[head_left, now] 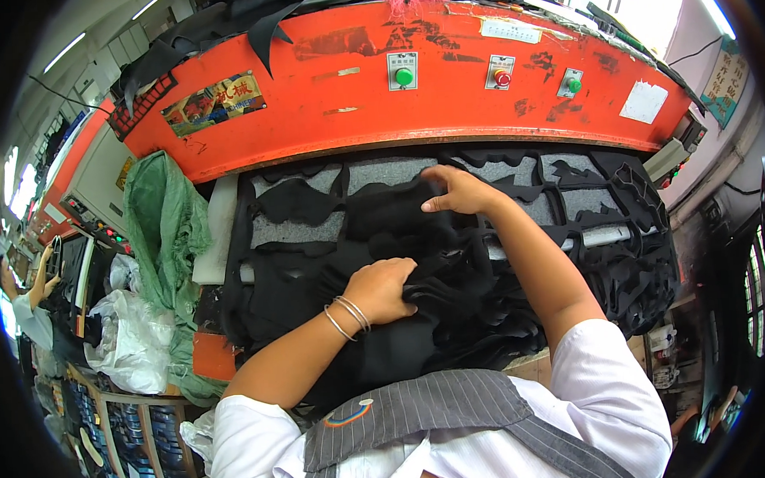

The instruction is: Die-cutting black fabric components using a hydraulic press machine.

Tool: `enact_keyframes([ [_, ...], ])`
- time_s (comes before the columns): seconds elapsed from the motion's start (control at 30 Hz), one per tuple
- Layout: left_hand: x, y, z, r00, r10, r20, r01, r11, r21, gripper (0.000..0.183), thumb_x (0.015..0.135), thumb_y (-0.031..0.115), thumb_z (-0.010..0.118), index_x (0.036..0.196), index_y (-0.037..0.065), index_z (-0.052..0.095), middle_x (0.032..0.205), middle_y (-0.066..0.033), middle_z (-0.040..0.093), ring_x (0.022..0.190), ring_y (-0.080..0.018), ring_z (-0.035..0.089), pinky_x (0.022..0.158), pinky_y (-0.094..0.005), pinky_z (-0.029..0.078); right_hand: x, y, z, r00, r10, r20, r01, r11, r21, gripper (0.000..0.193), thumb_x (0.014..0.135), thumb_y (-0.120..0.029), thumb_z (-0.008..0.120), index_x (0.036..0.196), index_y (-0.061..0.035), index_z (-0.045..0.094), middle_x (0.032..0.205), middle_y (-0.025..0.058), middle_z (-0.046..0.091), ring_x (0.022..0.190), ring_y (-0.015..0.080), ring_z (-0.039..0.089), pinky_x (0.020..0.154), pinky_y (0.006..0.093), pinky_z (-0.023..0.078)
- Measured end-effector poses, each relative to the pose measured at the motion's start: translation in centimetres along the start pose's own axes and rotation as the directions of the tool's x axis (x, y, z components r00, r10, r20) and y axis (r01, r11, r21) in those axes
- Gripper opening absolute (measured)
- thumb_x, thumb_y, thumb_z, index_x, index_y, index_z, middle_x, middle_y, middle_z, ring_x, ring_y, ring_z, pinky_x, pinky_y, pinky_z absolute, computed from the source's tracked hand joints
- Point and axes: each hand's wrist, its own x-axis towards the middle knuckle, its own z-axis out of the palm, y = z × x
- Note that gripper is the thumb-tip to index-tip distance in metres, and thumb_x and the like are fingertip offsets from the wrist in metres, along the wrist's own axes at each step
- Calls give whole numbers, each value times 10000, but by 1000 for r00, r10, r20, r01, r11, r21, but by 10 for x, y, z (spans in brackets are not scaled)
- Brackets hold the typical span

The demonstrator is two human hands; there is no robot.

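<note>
Black sheet material [299,276] with shaped cut-outs lies over a grey bed [302,231] in front of me. My left hand [380,291], with bangles at its wrist, is closed on a bunch of loose black cut pieces [460,291] near the middle; the fingertips are partly hidden. Farther off and to the right, my right hand [461,192] curls its thumb and fingers round the edge of a black cut piece [387,212]. That piece lies partly over the grey bed.
An orange-red machine beam [311,115] spans the far side, carrying a green button [404,76], a red button [502,78] and another green one. Green sacking [163,230] and white plastic bags [133,340] hang at the left. A person [32,302] stands far left.
</note>
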Motion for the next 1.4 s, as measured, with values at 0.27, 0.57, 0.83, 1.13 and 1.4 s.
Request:
enact_keyframes([
  [0.27, -6, 3, 9, 936, 148, -319, -109, 985, 137, 443, 574, 212, 821, 944, 68, 625, 1289, -205, 435, 1329, -432, 292, 1086, -482, 292, -2, 16, 62, 885, -346, 312, 421, 879, -222, 167, 737, -100, 633, 903, -111, 652, 741, 163, 630, 763, 383, 621, 676, 457, 483],
  [0.57, -10, -4, 3, 998, 34, -48, -29, 994, 102, 492, 665, 281, 747, 1074, 122, 525, 902, -146, 669, 806, -360, 653, 701, -458, 518, -22, -20, 43, 902, -198, 382, 129, 971, 199, 253, 855, -232, 651, 986, -17, 676, 911, 91, 700, 837, 225, 656, 773, 360, 502],
  [0.83, -60, -99, 6, 747, -541, -387, -118, 465, -877, 473, 690, 142, 767, 1112, 21, 593, 929, -107, 688, 897, -263, 671, 840, -363, 526, -27, 62, 100, 974, 95, -208, -124, 984, -128, 393, 895, -384, 600, 835, 3, 636, 735, 220, 610, 696, 391, 610, 649, 421, 463],
  [1.13, -185, -210, -46, 667, -510, -543, -643, -25, -765, 429, 900, 264, 560, 1229, -10, 559, 1203, -136, 617, 1088, -255, 607, 941, -385, 498, 23, -64, 70, 981, 31, -194, 41, 933, 357, 530, 930, -397, 563, 1290, -12, 507, 1205, 139, 574, 1128, 212, 524, 971, 336, 397],
  [1.4, -205, -206, -19, 571, -737, -362, -433, 105, -895, 487, 853, 209, 646, 1276, 2, 520, 1203, -124, 594, 1073, -244, 602, 954, -379, 494, 91, -229, 187, 811, -306, 499, 144, 931, 336, 1241, 752, -758, 548, 1467, 61, -51, 1516, 320, 96, 1439, 367, 109, 1160, 395, 158],
])
